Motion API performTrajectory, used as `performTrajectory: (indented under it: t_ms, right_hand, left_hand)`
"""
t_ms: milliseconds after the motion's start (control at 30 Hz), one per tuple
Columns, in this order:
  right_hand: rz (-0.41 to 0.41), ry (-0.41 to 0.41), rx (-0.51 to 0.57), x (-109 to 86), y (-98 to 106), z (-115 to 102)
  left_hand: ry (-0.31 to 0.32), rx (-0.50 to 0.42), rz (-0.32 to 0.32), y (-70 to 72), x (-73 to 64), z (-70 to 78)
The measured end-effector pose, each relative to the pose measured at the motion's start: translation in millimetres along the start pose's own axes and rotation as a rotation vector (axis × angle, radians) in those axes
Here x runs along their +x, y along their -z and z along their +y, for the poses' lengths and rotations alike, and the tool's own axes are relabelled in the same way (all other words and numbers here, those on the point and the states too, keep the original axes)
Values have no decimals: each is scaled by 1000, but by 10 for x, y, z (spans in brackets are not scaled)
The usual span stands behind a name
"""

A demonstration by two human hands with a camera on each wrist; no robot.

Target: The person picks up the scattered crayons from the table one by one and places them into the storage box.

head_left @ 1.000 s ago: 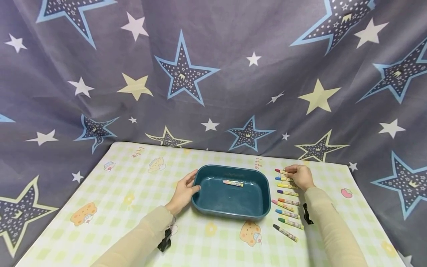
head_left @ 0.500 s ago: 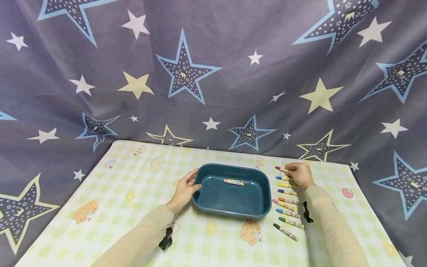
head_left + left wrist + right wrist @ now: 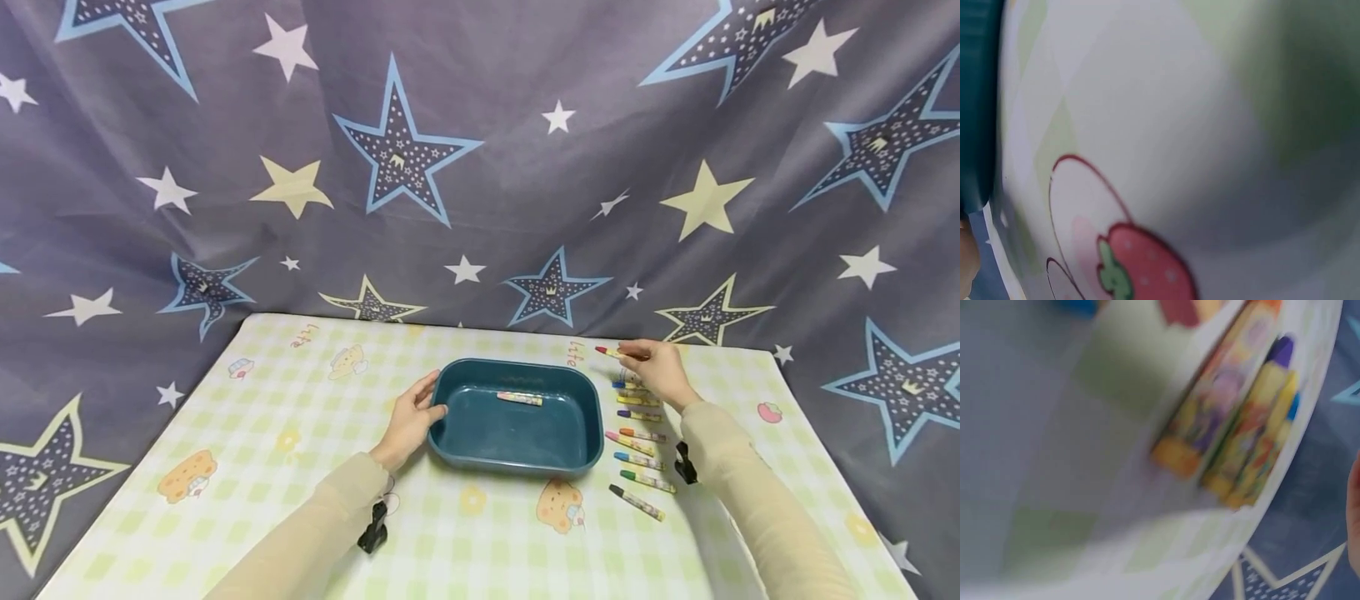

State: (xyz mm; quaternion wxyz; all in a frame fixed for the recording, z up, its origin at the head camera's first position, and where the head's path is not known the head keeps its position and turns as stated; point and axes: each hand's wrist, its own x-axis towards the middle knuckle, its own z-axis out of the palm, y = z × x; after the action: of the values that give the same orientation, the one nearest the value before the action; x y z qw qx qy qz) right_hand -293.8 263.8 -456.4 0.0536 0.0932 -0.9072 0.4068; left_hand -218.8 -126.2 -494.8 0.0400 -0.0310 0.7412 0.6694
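Note:
A dark teal plastic tub [image 3: 510, 442] stands mid-table, also seen at the left edge of the left wrist view. My left hand [image 3: 407, 425] grips its left rim, thumb over the edge and fingers outside. One crayon [image 3: 520, 399] in a printed wrapper lies inside, toward the back wall. Beyond the tub's right back corner, my right hand [image 3: 662, 372] pinches a red crayon [image 3: 606, 352] raised above the table; the fingers hide its rear end. Nearer me lies a column of crayons, among them a yellow crayon [image 3: 636, 401], a green crayon [image 3: 648, 481] and a black crayon [image 3: 636, 502].
A checked, cartoon-printed cloth [image 3: 247, 533] covers the table. Its back edge meets a grey curtain [image 3: 480, 167] with stars. Black wrist straps [image 3: 372, 527] sit on both sleeves. In the right wrist view, a purple crayon [image 3: 1254, 412] lies close beside others.
My right hand has lifted the red crayon from the top of the column and moved it up and slightly left. The left hand keeps its hold on the tub. The head view shifted a little.

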Motion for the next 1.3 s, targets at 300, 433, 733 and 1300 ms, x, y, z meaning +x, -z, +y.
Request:
performTrajectory:
  t_ms: [300, 433, 733, 1300]
  right_hand:
    - [-1, 68, 144, -108, -206, -388]
    - [-24, 89, 169, -133, -309, -523]
    - [-161, 71, 267, -187, -679, -683]
    - [-201, 15, 239, -123, -1166, -779]
  left_hand:
    - [2, -1, -1, 4, -15, 14]
    - [1, 0, 11, 2, -6, -13]
    - [-5, 13, 18, 2, 9, -15]
    - [1, 27, 16, 17, -10, -16]
